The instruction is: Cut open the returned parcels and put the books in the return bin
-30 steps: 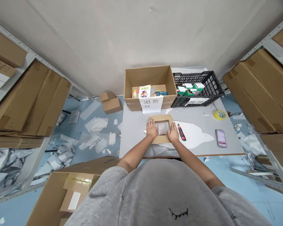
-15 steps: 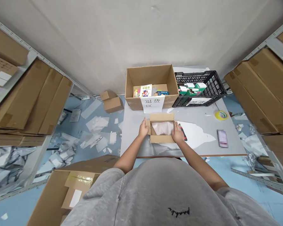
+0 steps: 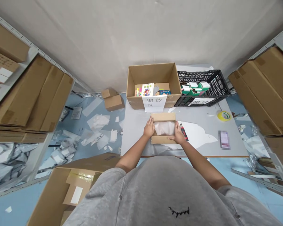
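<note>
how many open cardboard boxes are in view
3. A large cardboard box holding books stands at the back of the table, a shallow cardboard box sits between the left hand and right hand, and a third open box lies bottom left. Shelves may hide more.

small open cardboard box (image 3: 163, 117), flaps spread flat, with a pale plastic-wrapped packet (image 3: 164, 128) inside
</note>
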Action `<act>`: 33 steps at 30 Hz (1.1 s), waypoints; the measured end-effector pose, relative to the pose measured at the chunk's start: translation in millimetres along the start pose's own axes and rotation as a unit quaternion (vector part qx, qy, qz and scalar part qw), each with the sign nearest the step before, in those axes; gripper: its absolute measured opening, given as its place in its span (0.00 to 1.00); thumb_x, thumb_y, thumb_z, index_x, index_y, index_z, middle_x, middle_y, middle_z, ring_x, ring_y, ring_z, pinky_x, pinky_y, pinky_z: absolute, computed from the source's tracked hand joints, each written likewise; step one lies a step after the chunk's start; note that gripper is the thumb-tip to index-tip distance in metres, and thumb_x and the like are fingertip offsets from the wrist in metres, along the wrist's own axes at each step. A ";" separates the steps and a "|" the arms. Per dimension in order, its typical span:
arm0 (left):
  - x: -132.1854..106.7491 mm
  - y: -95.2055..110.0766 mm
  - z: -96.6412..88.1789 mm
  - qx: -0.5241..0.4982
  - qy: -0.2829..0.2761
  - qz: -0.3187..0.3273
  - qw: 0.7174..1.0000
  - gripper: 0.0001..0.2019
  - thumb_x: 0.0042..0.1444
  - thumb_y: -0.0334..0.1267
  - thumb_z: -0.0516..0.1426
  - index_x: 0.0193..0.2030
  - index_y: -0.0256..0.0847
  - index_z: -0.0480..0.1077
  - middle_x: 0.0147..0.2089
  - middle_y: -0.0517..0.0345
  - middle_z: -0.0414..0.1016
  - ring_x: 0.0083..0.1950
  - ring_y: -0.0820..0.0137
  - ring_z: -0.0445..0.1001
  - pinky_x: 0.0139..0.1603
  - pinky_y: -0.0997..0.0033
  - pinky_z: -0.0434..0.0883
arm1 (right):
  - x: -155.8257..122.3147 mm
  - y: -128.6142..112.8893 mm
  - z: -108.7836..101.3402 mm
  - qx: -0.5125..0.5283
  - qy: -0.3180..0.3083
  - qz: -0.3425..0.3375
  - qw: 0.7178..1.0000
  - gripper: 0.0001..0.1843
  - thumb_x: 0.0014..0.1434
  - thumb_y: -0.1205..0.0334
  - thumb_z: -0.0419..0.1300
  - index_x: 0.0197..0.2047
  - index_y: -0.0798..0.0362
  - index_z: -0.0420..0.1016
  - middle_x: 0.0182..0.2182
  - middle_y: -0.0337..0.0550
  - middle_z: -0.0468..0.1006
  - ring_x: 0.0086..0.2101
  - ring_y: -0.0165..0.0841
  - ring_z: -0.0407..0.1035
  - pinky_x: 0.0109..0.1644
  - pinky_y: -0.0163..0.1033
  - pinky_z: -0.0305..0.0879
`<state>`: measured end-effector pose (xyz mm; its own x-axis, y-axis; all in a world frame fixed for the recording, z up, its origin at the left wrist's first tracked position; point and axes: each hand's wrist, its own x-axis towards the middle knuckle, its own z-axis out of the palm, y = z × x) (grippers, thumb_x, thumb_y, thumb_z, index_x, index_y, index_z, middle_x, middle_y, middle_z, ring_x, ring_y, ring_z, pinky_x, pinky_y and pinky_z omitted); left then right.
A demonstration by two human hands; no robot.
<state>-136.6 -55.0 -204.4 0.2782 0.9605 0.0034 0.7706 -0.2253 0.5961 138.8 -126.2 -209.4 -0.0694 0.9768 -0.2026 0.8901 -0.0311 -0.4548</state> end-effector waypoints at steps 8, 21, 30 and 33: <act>25.0 -1.5 5.7 0.064 -0.066 -0.029 0.995 0.22 0.70 0.40 0.52 0.70 0.45 0.64 0.67 0.47 0.68 0.68 0.56 0.65 0.66 0.57 0.70 | 6.6 -1.1 -5.2 -0.024 -0.007 -0.007 1.000 0.83 0.48 0.35 0.75 0.80 0.49 0.14 0.79 0.56 0.27 0.75 0.54 0.42 0.72 0.54 0.56; 21.5 9.0 -9.0 0.105 -0.049 0.027 0.993 0.21 0.67 0.38 0.56 0.66 0.42 0.66 0.63 0.43 0.68 0.67 0.54 0.63 0.69 0.54 0.63 | 42.0 -7.2 -35.6 -0.139 -0.131 -0.052 0.980 0.88 0.38 0.43 0.79 0.79 0.38 0.13 0.79 0.48 0.18 0.72 0.63 0.45 0.67 0.61 0.60; -3.2 42.7 1.8 0.198 -0.173 0.003 0.965 0.13 0.65 0.30 0.55 0.52 0.34 0.77 0.52 0.37 0.77 0.58 0.54 0.73 0.62 0.56 0.67 | 40.6 -6.2 -39.2 -0.129 -0.113 -0.066 0.983 0.83 0.40 0.43 0.79 0.81 0.39 0.23 0.79 0.51 0.36 0.69 0.58 0.51 0.65 0.57 0.62; 2.7 51.1 1.6 0.210 -0.201 -0.007 0.957 0.13 0.64 0.29 0.55 0.51 0.33 0.79 0.51 0.36 0.79 0.57 0.54 0.75 0.63 0.56 0.67 | 46.7 -7.5 -42.4 -0.120 -0.113 -0.070 0.984 0.83 0.40 0.43 0.79 0.81 0.40 0.24 0.78 0.53 0.41 0.68 0.57 0.52 0.64 0.56 0.64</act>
<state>-95.5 -64.2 -175.3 0.3985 0.8425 -0.3624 0.9151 -0.3390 0.2182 147.9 -71.4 -178.7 -0.2742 0.8946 -0.3528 0.9433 0.1789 -0.2797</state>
